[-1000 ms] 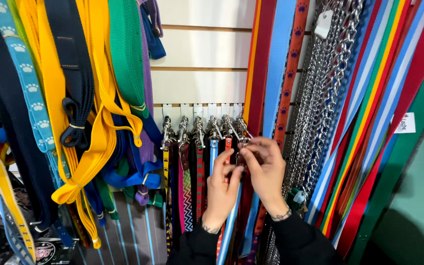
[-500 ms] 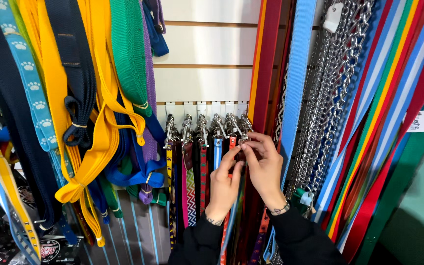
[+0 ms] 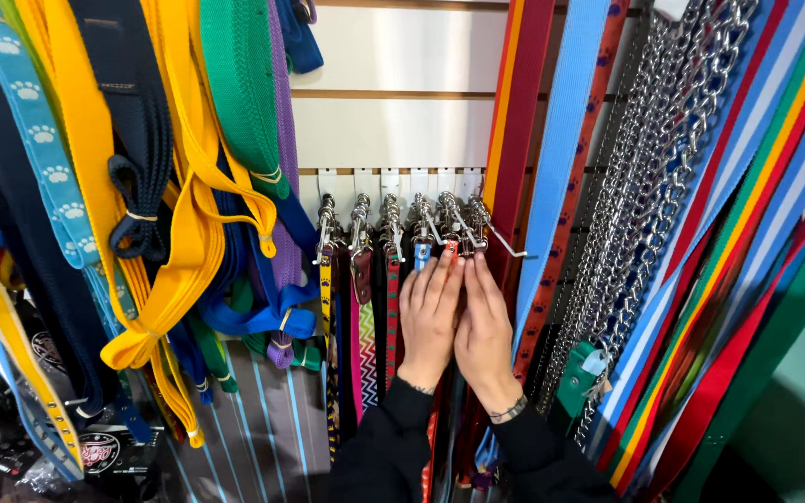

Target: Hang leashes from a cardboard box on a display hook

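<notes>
My left hand (image 3: 430,321) and right hand (image 3: 484,331) lie flat, fingers straight, gripping nothing, against the hanging leashes (image 3: 393,307). About six metal clips (image 3: 421,224), perhaps more, hang from the wall hooks (image 3: 496,237) just above my fingertips.

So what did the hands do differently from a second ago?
Both hands dropped a little and flattened. The right hand was pinching a metal clip up at the hooks; now its fingers lie straight beside the left hand, fingertips just under the clips. Whether they grip anything is unclear. The row of hanging leashes, the yellow straps and the chains stayed put.
</notes>
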